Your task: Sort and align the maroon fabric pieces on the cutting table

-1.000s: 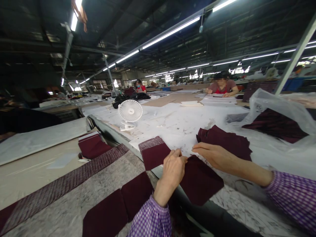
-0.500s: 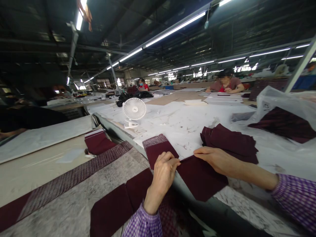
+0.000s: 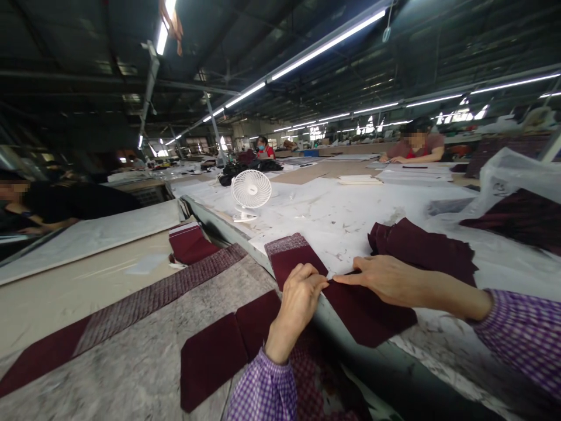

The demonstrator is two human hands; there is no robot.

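Observation:
A maroon fabric piece with cut corners lies across the near edge of the white-covered table. Its upper left corner is pinched between the thumb and finger of my left hand. On the same top edge, close to those fingertips, rests the stretched index finger of my right hand; its thumb is hidden. Just behind my left hand lies another maroon piece with a speckled grey band. Beyond my right forearm sits a pile of maroon fabric pieces.
Two joined maroon panels and a long speckled strip lie on the lower left surface. A white fan stands on the table. At right is a clear plastic bag with dark cloth. Several people work farther off.
My right index finger has slid left along the fabric's top edge towards my left hand and is now stretched out. My left hand keeps its pinch. The whole view has shifted slightly.

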